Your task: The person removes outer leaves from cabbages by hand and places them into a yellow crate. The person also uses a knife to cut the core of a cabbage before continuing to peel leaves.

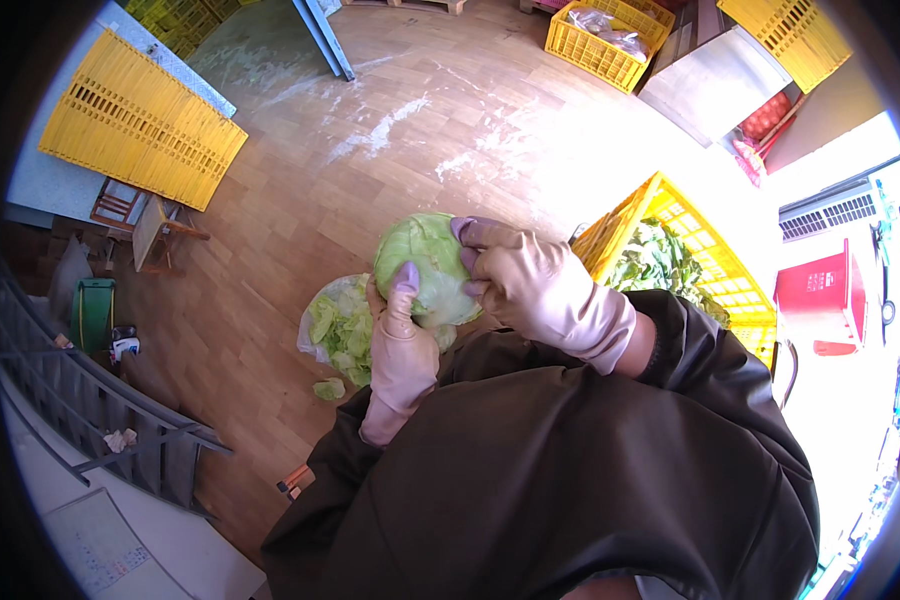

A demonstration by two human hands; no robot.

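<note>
A round green cabbage head (429, 259) is held up in front of my body, with a pale, shiny patch on its lower side. My left hand (401, 349), in a pinkish rubber glove with a lilac thumb tip, cradles it from the lower left; the thumb presses on its face. From the right, my right hand (536, 281), gloved alike, has curled fingers gripping the cabbage's edge. Whether a single leaf is pinched there cannot be made out. Below, loose leaves (341, 326) fill a clear plastic bag (307, 346) on the floor, partly hidden by my left hand and the cabbage.
Close on my right, a tilted yellow crate (622, 217) holds leafy greens (656, 259). One stray leaf (329, 388) lies on the wood-pattern floor (292, 217). Stacked yellow crates (142, 120) stand far left; a grey metal rack (120, 405) is nearer. A blue post (322, 37) rises ahead.
</note>
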